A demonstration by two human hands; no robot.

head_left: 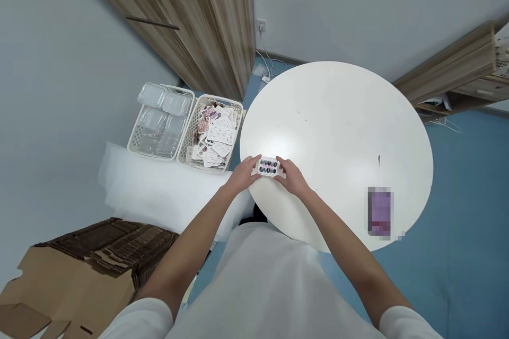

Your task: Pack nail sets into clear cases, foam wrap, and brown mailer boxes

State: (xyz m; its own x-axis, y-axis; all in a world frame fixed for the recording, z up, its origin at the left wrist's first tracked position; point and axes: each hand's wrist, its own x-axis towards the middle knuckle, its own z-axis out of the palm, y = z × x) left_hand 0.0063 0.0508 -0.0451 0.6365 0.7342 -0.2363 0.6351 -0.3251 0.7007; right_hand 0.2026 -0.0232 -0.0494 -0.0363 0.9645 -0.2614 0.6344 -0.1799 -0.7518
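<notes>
A small white press-on nail set (268,166) shows two rows of glossy dark, bluish-grey nails. It is held flat over the near left edge of the round white table (334,116). My left hand (244,174) pinches its left side between thumb and fingers. On the opposite side, my right hand (292,175) grips the right end in the same way. Whether the set rests on the tabletop or is slightly raised, I cannot tell.
Left of the table stand a white basket (181,151) of loose printed cards and another basket (134,140) of clear plastic boxes. White wrapping sheet (159,183) lies in front of them. Flattened cardboard (79,280) is at lower left. A blurred purple item (380,212) lies on the table's right.
</notes>
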